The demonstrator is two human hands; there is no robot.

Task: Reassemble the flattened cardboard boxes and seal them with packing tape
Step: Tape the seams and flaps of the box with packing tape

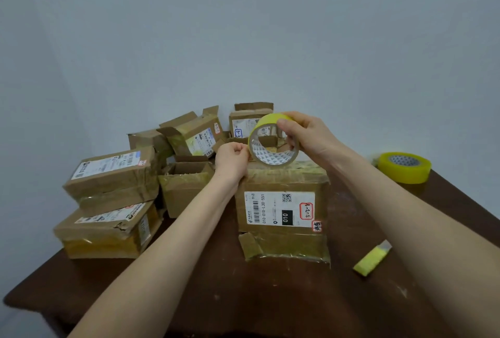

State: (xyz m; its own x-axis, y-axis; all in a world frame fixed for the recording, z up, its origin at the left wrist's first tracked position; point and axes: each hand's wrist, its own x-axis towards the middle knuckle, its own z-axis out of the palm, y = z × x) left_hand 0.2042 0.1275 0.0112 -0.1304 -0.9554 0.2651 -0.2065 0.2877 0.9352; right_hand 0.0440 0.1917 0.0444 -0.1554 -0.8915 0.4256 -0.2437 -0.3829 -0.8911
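Right hand [308, 137]: thumb and fingers curled over the top and through the core of a yellow tape roll [273, 140]. The roll is held on edge, just above the far top edge of the labelled cardboard box [281, 210].

Left hand [232, 156]: fingers curled in, thumb and forefinger pinched together at the left rim of the roll. Cannot tell whether a free tape end is caught between them.

Labelled box: centre of the dark wooden table [243, 297], white shipping label facing up, old tape across its near side.

Second tape roll [404, 167]: lies flat at the far right of the table, well apart from the hands.

Yellow utility knife [373, 257]: near right, beside the right forearm.

Left side: two taped boxes stacked, upper box [113, 175] on lower box [108, 232].

Open-topped box [186, 186]: between that stack and the labelled box.

More boxes [194, 132]: piled along the far edge.
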